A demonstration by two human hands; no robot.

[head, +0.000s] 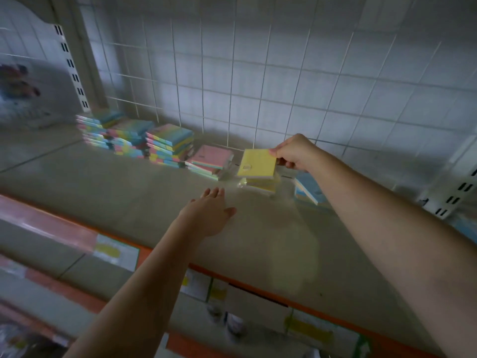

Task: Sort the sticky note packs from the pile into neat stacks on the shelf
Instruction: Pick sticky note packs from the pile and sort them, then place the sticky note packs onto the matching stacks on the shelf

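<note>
Grey shelf [108, 202], orange front edge. Multicolour pack stacks [136, 139] well left of right hand [293, 153]; pink stack [210, 161] nearer; yellow stack [259, 186] just below it; blue packs [308, 188] (partly hidden) under wrist.

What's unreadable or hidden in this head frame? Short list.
- Yellow pack in the right hand: small label, too blurred to read.
- Blue packs: largely hidden behind the right forearm, count unclear.
- Yellow stack under the held pack: partly covered, motion-blurred.
- Price labels on the shelf edge: blurred.
- Items at far left: out of focus, cut by the frame edge.
</note>
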